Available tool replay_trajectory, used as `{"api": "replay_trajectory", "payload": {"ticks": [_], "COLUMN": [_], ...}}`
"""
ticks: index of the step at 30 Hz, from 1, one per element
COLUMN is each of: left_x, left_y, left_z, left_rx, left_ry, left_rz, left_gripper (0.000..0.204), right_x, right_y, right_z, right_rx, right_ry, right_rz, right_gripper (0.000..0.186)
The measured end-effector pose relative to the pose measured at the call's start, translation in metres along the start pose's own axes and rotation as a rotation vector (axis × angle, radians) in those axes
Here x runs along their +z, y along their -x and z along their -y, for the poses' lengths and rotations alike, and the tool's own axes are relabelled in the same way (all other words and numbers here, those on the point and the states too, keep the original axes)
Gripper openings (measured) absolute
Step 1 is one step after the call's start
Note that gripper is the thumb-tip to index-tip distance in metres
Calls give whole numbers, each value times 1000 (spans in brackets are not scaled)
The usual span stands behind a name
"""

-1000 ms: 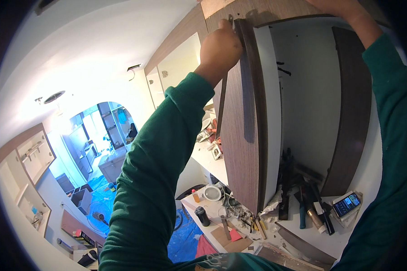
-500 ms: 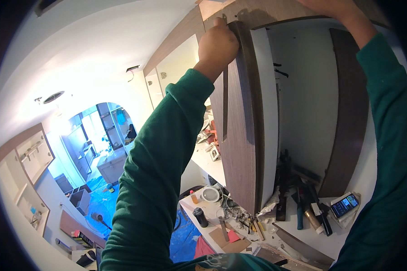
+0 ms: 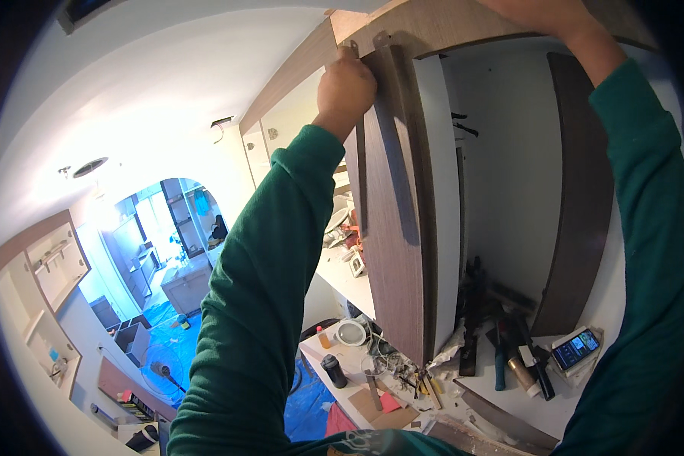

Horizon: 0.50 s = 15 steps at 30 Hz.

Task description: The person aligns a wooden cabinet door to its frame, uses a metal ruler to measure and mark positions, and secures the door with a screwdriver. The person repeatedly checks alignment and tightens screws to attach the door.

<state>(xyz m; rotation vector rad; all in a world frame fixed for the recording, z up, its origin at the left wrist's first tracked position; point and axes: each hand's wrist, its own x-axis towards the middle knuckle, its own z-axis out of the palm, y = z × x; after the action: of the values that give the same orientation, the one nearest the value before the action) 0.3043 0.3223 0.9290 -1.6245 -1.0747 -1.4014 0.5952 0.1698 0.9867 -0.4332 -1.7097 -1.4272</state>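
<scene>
My left hand (image 3: 346,90) is raised and closed around a long thin flat strip (image 3: 361,178), much like a metal ruler. Its rounded upper end shows above my fist, and its lower part hangs in front of a brown wood-grain upright panel (image 3: 394,273), casting a shadow there. Overhead, my right hand (image 3: 543,17) is by the brown cross board (image 3: 463,29) above the cabinet opening. The picture's upper edge cuts off its fingers, so their grip is hidden.
Several tools, among them a dark-handled one (image 3: 500,365), lie on the white counter beside a lit phone (image 3: 575,348). A black bottle (image 3: 333,371), a round white fitting (image 3: 350,332) and tangled wires lie farther left. Blue sheeting (image 3: 309,399) covers the floor.
My left hand and the strip have shifted a little left and down. The view has also moved slightly; my right hand stays at the cross board.
</scene>
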Motion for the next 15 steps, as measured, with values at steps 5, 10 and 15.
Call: {"api": "replay_trajectory", "payload": {"ticks": [5,10,15], "left_x": [-16,-34,-61], "left_y": [13,58,171], "left_z": [-46,-63,-38], "left_rx": [263,242,140], "left_ry": [-3,138,290], "left_rz": [103,92,387], "left_gripper": [24,21,17], "right_x": [1,-5,-6], "right_y": [0,-4,0], "right_z": [-2,4,3], "right_rx": [2,65,41], "right_ry": [66,50,86], "right_rz": [20,59,58], "right_gripper": [39,38,31]}}
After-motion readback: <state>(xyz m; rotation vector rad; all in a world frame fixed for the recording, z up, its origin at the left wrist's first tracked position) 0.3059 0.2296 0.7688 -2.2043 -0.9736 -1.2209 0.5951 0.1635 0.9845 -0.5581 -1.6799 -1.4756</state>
